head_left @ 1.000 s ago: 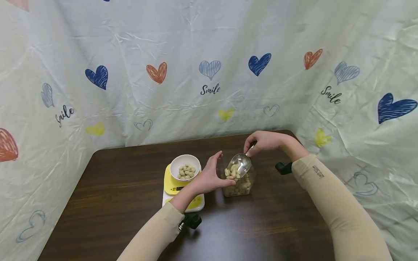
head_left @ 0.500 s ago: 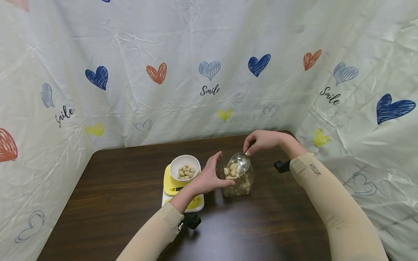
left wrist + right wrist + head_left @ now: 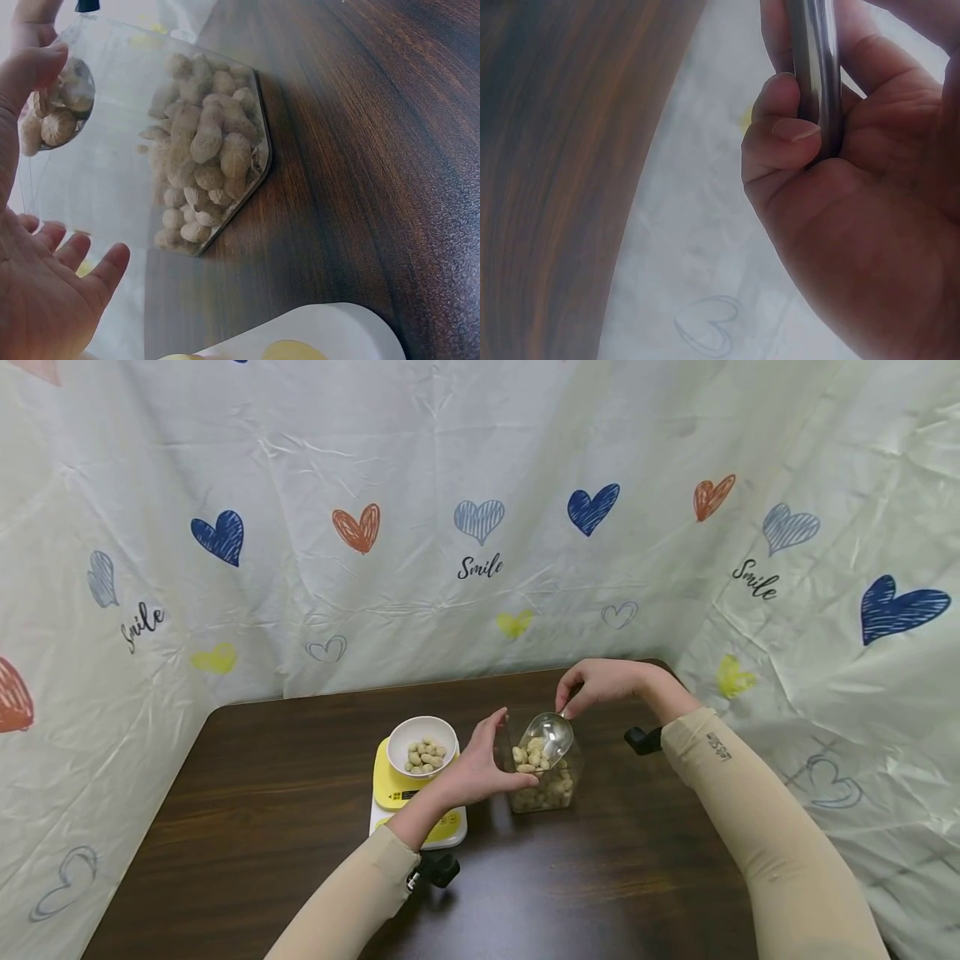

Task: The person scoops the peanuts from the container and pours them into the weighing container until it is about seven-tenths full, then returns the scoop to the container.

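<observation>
My left hand (image 3: 480,770) holds a clear square container (image 3: 124,97), thumb on the near side and fingers on the far left side. Unshelled peanuts (image 3: 206,142) fill its lower part. The right hand (image 3: 600,683) grips the handle of a metal scoop (image 3: 557,732), which tilts down into the container mouth with peanuts in it. In the right wrist view, curled fingers wrap the shiny handle (image 3: 816,67); the scoop's bowl is out of that view. Left of the container, a white bowl (image 3: 402,735) with some peanuts sits on a yellow and white kitchen scale (image 3: 386,781).
Everything stands on a dark wood table (image 3: 247,810). Behind it and along both sides hangs a pale curtain (image 3: 420,618) printed with hearts. My left forearm partly covers the scale's front.
The hands, container and scoop keep nearly the same places. The scoop's tilt shifts only a little, and the whole head view drifts slightly.
</observation>
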Demonstrator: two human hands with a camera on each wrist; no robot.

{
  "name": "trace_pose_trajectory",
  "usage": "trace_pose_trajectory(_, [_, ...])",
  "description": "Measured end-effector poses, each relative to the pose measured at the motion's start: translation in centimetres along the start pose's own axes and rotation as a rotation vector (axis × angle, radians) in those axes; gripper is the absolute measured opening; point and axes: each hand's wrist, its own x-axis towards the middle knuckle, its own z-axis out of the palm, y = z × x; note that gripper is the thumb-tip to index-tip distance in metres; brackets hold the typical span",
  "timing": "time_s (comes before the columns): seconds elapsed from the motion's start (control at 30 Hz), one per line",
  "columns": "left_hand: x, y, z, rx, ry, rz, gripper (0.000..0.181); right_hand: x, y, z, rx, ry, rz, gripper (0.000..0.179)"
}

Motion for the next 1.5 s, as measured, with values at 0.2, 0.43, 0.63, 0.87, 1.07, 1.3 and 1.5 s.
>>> trace_pose_trajectory(0.2, [-0.1,0.1,0.1,0.008,0.000,-0.007,0.120,-0.1,0.0,-0.1,0.002,-0.007,0.003,0.017])
trace_pose_trajectory(0.43, [0.1,0.0,0.1,0.001,0.001,-0.004,0.119,-0.2,-0.1,-0.7,-0.013,-0.005,0.003,0.018])
trace_pose_trajectory(0.63, [0.0,0.1,0.2,0.009,0.004,-0.005,0.119,-0.2,-0.2,-1.3,-0.004,-0.004,0.015,0.019])
trace_pose_trajectory(0.87, [-0.1,0.2,0.1,0.011,-0.003,-0.004,0.123,-0.1,0.0,-1.7,-0.026,0.015,-0.004,0.019])
trace_pose_trajectory(1.07, [0.0,0.1,0.2,-0.003,-0.012,-0.001,0.122,0.2,-0.1,-1.5,-0.029,-0.004,0.008,0.018])
trace_pose_trajectory(1.3, [0.0,0.0,0.1,-0.010,-0.011,-0.012,0.121,0.0,-0.8,-2.0,-0.061,-0.028,0.021,0.016])
trace_pose_trajectory(1.5, [0.1,-0.2,0.1,-0.011,-0.011,-0.010,0.120,-0.2,-1.1,-2.4,-0.051,-0.032,0.019,0.016])
